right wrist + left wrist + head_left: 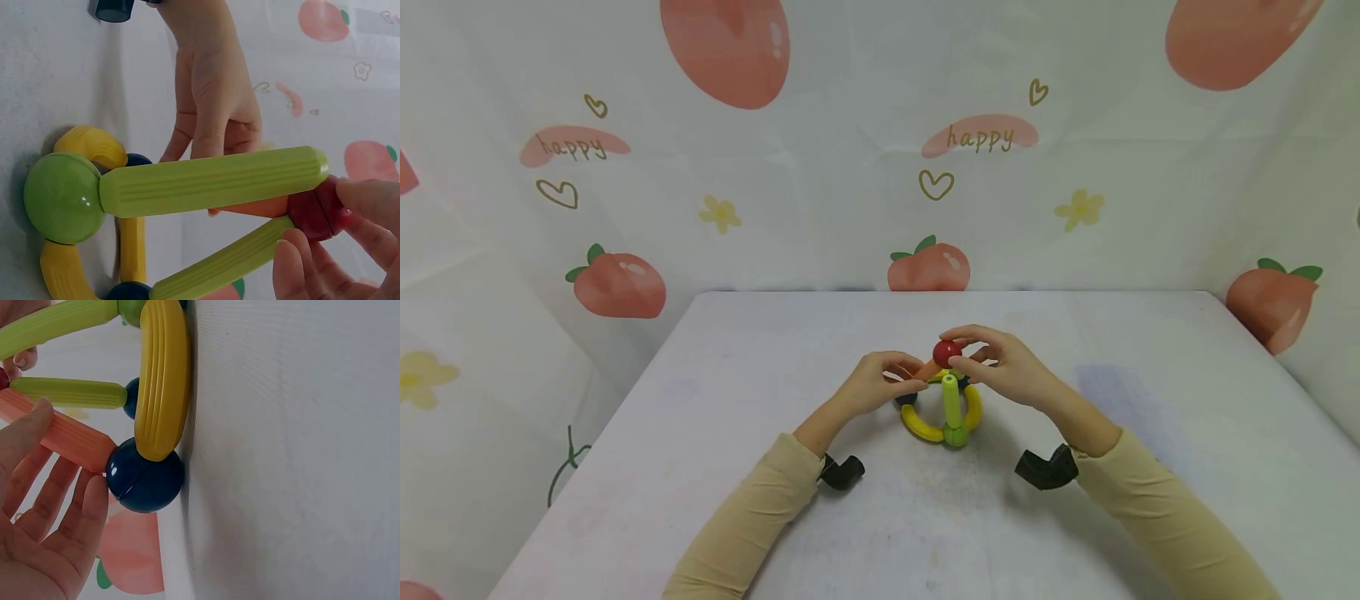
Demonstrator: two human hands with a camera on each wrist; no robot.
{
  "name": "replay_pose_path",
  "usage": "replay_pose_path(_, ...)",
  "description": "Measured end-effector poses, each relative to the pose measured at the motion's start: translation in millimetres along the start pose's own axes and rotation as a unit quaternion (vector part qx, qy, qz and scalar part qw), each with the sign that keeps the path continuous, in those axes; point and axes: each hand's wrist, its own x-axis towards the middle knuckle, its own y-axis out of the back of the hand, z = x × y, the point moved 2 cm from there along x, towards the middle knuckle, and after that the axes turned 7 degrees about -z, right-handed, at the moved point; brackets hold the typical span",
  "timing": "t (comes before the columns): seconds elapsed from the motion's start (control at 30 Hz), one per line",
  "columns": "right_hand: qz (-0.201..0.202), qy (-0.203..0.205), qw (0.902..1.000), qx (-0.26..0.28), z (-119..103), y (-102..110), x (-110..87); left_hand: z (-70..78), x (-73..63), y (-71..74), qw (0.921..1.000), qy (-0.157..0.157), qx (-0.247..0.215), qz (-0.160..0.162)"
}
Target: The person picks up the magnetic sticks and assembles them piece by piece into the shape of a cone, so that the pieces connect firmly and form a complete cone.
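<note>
My right hand pinches a red ball between thumb and fingers at the top of a magnetic-rod building toy. With its thumb on one side and fingers behind, my left hand holds an orange rod that slants from a dark blue ball up to the red one. One light green rod rises from a green ball, its upper end right at the red ball. A second green rod slopes up from another blue ball. Curved yellow rods form the ring-shaped base.
The toy stands on a white-covered table. Behind it hangs a white curtain printed with peaches. Black angular pieces are attached at both wrists, and a green cord hangs by the table's left edge.
</note>
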Motion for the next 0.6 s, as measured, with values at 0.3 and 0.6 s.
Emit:
replay_pose_path(0.3, 0.007, -0.016, 0.9997, -0.015, 3.5, 0.6, -1.9, -1.0, 0.3, -0.4, 1.0000, -0.002, 0.000, 0.001)
replay_pose_path(0.6, -0.029, -0.046, 0.9980, -0.032, 17.8, 4.8, -11.9, -2.3, 1.1, -1.4, 1.0000, 0.001, -0.002, 0.004)
